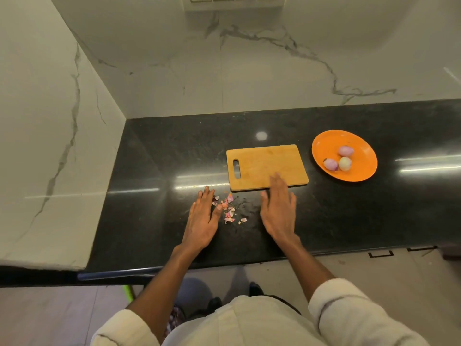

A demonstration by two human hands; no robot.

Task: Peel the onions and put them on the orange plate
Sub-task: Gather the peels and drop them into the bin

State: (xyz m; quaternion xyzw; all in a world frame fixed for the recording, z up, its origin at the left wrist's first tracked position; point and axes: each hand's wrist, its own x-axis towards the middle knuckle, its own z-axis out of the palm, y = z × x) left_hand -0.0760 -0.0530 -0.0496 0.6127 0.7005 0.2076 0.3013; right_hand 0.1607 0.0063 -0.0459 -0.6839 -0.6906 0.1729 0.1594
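White rolled-up sleeves (349,313) are filling the bottom of the view, with two bare forearms reaching forward over a black polished surface (154,156). Going left to right: a marble wall is bordering the surface on the far left. The left hand (203,218) is lying flat and released, fingers straight, palm down on the surface, its thumb side touching a small scatter of pink onion peels (229,211). The right hand (279,208) is also lying open and flat, grasping nothing, just right of the peels, with its fingertips reaching onto the near edge of a wooden cutting board (262,162). The board is lying flat, its handle slot at the left end. Further right, apart from the board, an orange plate (359,174) is sitting on the surface, holding three peeled onions (345,151) clustered near its middle, two purple and one paler, close together.
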